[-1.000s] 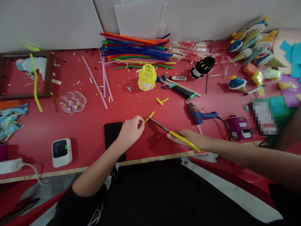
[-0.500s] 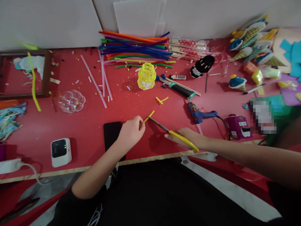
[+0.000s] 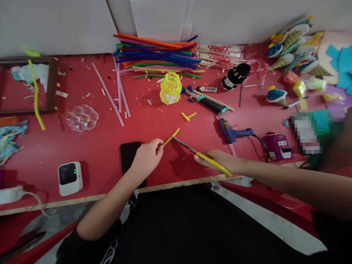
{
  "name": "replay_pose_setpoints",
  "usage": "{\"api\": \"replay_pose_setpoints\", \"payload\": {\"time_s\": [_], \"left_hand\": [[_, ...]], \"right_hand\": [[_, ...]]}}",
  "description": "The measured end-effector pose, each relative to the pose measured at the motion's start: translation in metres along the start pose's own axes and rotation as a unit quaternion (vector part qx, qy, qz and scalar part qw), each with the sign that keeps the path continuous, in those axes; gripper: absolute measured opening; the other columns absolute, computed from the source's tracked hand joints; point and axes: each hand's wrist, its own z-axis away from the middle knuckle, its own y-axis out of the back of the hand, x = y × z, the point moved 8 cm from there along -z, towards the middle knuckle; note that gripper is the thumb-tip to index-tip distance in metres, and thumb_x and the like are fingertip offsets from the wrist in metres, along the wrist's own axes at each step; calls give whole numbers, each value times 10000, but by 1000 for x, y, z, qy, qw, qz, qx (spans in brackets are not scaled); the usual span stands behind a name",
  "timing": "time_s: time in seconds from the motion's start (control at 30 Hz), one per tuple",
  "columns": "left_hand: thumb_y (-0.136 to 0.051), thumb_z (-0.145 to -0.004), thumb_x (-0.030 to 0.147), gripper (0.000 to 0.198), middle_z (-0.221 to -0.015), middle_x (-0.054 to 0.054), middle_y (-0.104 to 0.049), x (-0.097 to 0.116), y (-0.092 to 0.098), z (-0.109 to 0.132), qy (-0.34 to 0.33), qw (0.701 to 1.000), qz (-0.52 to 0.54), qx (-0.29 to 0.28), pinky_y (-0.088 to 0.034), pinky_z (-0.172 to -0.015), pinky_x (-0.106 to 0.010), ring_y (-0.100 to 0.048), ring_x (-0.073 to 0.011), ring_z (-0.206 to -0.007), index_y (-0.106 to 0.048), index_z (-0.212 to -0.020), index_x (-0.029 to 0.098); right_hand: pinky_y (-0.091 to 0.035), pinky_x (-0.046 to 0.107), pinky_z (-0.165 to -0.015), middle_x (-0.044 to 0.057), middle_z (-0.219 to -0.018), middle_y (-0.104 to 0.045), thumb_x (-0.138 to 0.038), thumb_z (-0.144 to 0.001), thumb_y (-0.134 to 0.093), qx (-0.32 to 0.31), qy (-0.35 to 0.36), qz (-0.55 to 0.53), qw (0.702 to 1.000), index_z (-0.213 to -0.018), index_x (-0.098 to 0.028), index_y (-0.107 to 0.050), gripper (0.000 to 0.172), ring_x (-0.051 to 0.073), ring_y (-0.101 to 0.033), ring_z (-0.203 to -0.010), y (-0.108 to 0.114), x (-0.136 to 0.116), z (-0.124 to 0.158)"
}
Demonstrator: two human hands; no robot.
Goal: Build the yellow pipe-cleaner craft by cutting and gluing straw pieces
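Note:
My left hand (image 3: 148, 156) pinches one end of a short yellow strip (image 3: 172, 137) above the red table. Yellow-handled scissors (image 3: 210, 161) are in my right hand (image 3: 220, 159), their blade tips touching the strip near its middle. Behind the hands lie small cut yellow pieces (image 3: 188, 116). Farther back stands a yellow and white lantern-like model (image 3: 170, 88). A black phone (image 3: 127, 156) lies partly under my left wrist.
Behind are a pile of coloured pipe cleaners (image 3: 156, 55) and a utility knife (image 3: 210, 105). To the right sit a blue glue gun (image 3: 233, 134) and a purple power block (image 3: 278, 146). At left are a white device (image 3: 69, 178), a clear flower-shaped tray (image 3: 81, 118) and a brown frame (image 3: 52, 84).
My left hand has moved slightly left and down, and more of the yellow strip shows beyond its fingers. The scissors stay at the strip. The whole view has shifted slightly.

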Motion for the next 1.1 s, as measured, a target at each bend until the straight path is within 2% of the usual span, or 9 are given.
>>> {"api": "replay_pose_setpoints", "payload": {"time_s": [0.4,0.73,0.9,1.1], "left_hand": [[-559,-998,211,234,-808,-36,-801,-1,-2,1,1,1000,4,-7,-543,-714,-291,-756,-198,-710,-734,-1154,203],[-656,-964,263,200,-921,-92,-830,-7,12,13,29,999,-14,-17,-527,-747,-323,-793,-266,-872,-763,-1106,172],[-596,-996,259,205,-774,-53,-799,-10,11,11,36,999,-15,-28,-473,-674,-293,-765,-223,-742,-771,-1045,165],[-550,-1023,275,252,-760,-68,-772,-9,10,5,33,999,-31,-20,-388,-637,-297,-686,-206,-660,-769,-1020,151]], "right_hand": [[-265,335,-592,-17,-669,-300,-1022,-758,-271,8,1,-4,1000,-639,-243,-310,789,133,-278,-637,-1,1,-3],[-260,330,-538,-29,-555,-280,-863,-865,-359,37,-31,19,999,-577,-247,-322,681,111,-280,-535,6,7,-7],[-246,323,-540,-34,-558,-269,-880,-852,-393,44,-34,19,998,-565,-240,-307,706,103,-254,-543,11,13,-11],[-300,309,-559,-26,-604,-336,-992,-780,-342,13,-21,-14,1000,-628,-243,-313,765,116,-330,-582,8,6,0]]}}
